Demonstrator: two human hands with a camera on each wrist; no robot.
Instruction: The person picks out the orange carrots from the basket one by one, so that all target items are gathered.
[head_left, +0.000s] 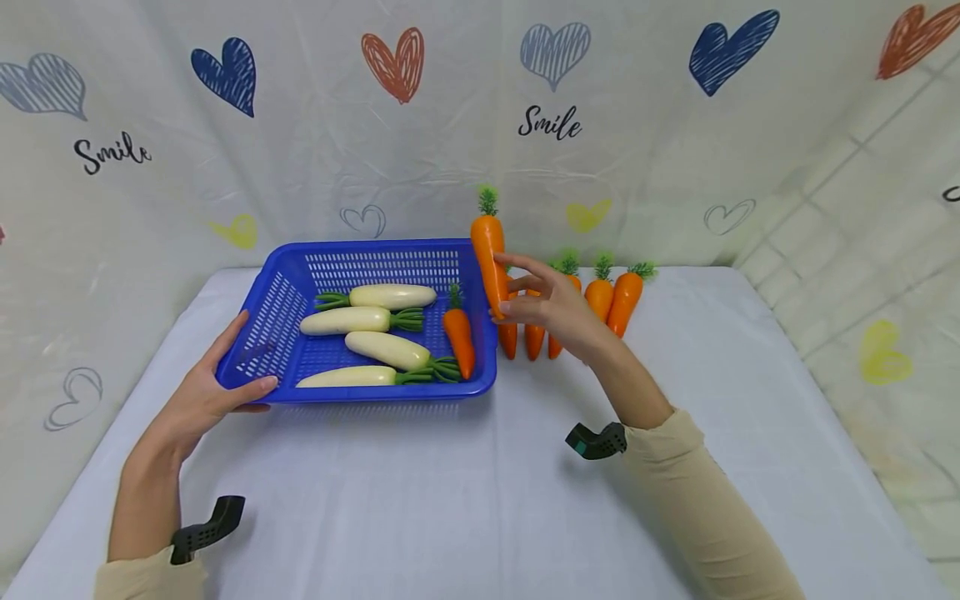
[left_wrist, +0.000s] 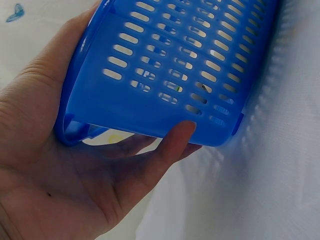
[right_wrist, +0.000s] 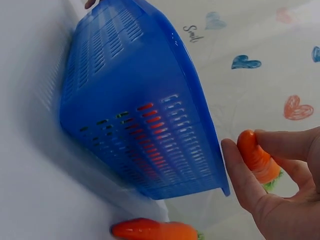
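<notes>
My right hand (head_left: 551,304) pinches an orange carrot (head_left: 489,254) with a green leafy top, held upright above the basket's right rim. In the right wrist view the carrot's tip (right_wrist: 246,142) is between thumb and fingers, close to the rim. The blue plastic basket (head_left: 360,395) holds several white radishes (head_left: 393,296) lying sideways and one carrot (head_left: 459,337) along its right side. My left hand (head_left: 206,387) grips the basket's left end, thumb at the front corner; in the left wrist view the hand (left_wrist: 75,175) wraps its rim and wall.
Several more carrots (head_left: 624,302) lie in a row right of the basket, partly hidden behind my right hand. A white cloth (head_left: 420,500) covers the table. Behind it hangs a pale curtain (head_left: 457,142) printed with hearts.
</notes>
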